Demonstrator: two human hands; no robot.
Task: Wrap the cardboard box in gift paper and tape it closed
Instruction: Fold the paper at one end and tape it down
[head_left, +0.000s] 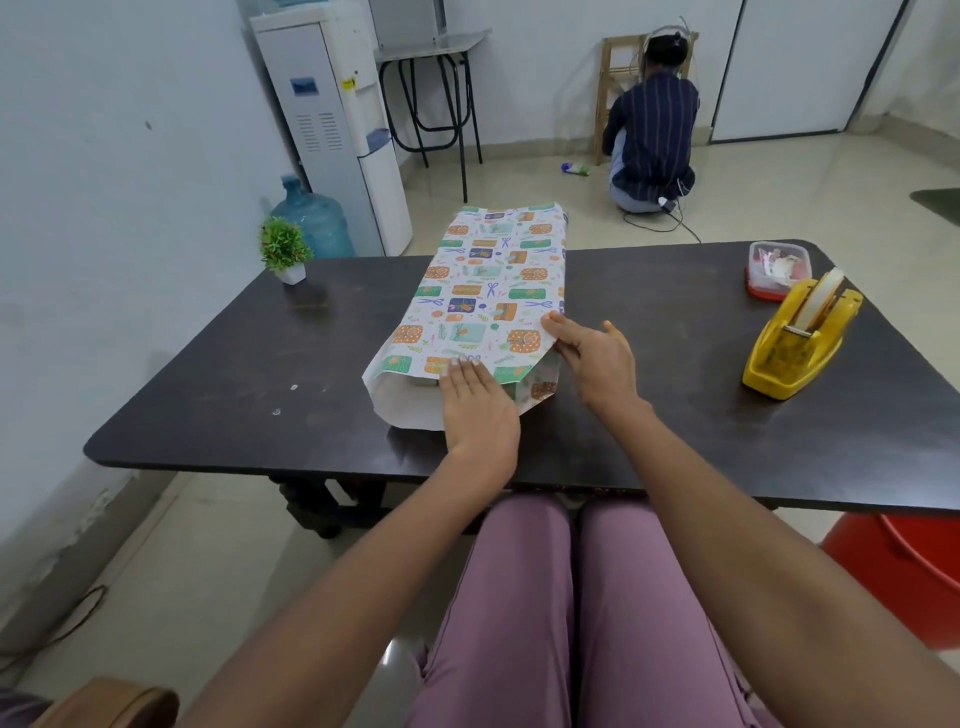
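Under our flat, open-fingered left hand (475, 402) and right hand (592, 353), the patterned gift-paper tube (488, 291) runs lengthwise away across the dark tabletop (208, 364), with the yellow tape dispenser (795, 338) nearer our right.

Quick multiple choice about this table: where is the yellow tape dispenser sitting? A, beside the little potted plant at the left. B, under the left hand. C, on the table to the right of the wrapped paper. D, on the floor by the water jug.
C: the yellow tape dispenser stands on the table well to the right of the gift paper, apart from both hands.
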